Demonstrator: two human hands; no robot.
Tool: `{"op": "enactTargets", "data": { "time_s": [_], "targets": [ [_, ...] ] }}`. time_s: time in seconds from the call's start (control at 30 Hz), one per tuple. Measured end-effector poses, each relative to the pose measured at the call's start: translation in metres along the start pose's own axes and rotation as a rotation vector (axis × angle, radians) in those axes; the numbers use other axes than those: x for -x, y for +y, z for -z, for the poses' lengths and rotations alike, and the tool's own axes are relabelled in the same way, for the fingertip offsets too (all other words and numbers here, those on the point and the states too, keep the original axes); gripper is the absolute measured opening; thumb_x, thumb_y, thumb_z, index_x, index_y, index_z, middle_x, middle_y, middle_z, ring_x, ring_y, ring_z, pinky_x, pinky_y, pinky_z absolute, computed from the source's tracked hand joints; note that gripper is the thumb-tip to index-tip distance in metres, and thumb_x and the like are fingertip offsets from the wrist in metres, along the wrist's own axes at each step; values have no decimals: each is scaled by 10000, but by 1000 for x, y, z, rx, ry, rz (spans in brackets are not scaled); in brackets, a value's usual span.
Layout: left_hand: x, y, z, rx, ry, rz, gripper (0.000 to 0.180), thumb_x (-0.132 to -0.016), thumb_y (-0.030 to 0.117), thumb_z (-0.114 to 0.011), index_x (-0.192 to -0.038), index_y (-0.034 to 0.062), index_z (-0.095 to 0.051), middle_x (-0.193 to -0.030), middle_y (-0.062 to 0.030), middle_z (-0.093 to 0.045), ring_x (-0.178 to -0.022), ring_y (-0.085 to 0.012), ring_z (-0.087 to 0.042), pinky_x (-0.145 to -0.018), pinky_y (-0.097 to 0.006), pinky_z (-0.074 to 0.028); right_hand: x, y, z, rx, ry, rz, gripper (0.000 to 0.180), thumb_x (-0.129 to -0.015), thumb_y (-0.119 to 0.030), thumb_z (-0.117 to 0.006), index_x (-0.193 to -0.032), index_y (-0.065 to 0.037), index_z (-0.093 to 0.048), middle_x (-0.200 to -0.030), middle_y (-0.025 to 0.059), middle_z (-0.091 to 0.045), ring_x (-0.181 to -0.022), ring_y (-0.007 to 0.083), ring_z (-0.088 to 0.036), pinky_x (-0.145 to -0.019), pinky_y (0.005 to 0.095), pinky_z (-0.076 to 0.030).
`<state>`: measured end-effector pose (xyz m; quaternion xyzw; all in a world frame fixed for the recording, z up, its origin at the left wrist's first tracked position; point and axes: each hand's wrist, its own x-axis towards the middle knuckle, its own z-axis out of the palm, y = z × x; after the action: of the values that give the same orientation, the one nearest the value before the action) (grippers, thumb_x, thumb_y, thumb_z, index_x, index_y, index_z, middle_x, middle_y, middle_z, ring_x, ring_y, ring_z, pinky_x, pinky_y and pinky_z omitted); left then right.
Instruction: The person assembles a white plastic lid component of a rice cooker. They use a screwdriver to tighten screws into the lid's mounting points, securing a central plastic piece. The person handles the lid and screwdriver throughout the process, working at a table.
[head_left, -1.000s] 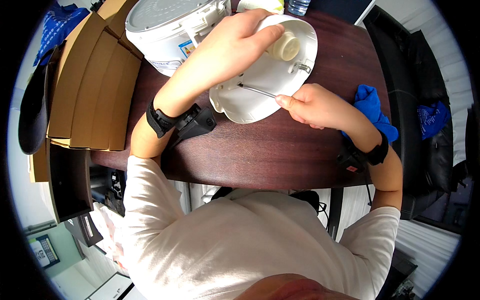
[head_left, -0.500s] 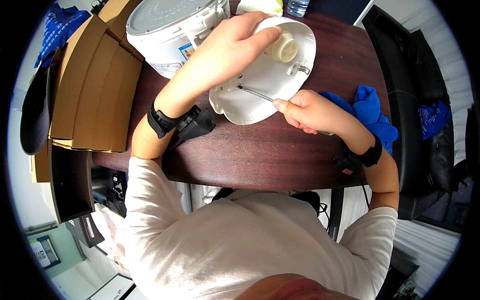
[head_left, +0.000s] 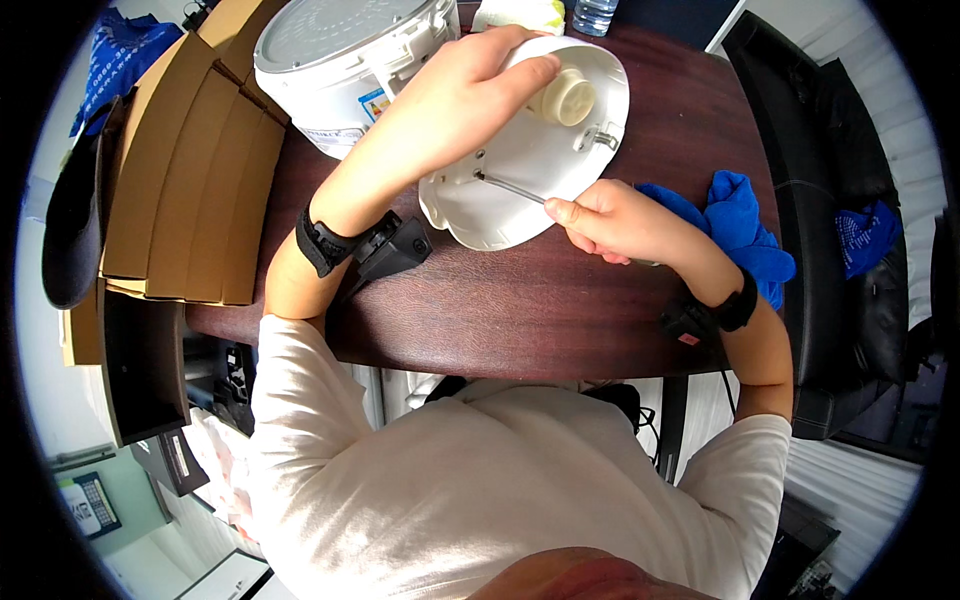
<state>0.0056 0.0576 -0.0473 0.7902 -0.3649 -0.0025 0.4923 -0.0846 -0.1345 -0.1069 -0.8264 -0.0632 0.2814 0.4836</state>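
Note:
My left hand grips the far edge of a white plastic lid cover, its thumb over the inside face. The lid is tilted up, hollow side toward me, with a cream round cup-shaped part and a small metal clip inside. My right hand is closed around the handle of a screwdriver. Its thin metal shaft points left, the tip at a small hole on the lid's inner face. The handle is mostly hidden in my fist. Whether a screw sits there is too small to tell.
Behind my left forearm stands a white round appliance with a grey top. Brown cardboard boxes rise on the left of the dark wooden table. Blue cloth lies beyond my right wrist. A water bottle stands at the back.
My right hand and forearm have shifted very slightly left. The screwdriver tip stays at the same spot on the lid, and my left hand keeps its grip.

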Motion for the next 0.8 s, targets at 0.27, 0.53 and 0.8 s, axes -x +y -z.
{"op": "enactTargets", "data": {
  "time_s": [0.27,0.53,0.8],
  "targets": [
    [3,6,6,-16,-39,62,351,-964,286,-508,-1170,14,-591,-946,-83,-652,-884,-134,-596,-788,-268,-463,22,-15,-3,206,228,59,501,-951,-378,-559,-671,35,-594,-501,107,-508,-475,137,-468,-492,319,-402],
    [2,7,6,-18,-52,67,363,-963,289,-513,-1178,7,-589,-956,-83,-654,-890,-136,-598,-792,-269,-465,30,-17,-14,512,489,193,471,-921,-364,-582,-619,-7,-637,-535,189,-562,-458,321,-570,-467,388,-452],
    [3,7,6,-34,-37,73,375,-957,296,-516,-1193,13,-588,-987,-96,-664,-911,-147,-613,-803,-275,-471,32,-31,-15,760,538,233,472,-895,-379,-596,-605,-9,-643,-527,189,-565,-478,354,-587,-486,414,-490]
  ]
}}
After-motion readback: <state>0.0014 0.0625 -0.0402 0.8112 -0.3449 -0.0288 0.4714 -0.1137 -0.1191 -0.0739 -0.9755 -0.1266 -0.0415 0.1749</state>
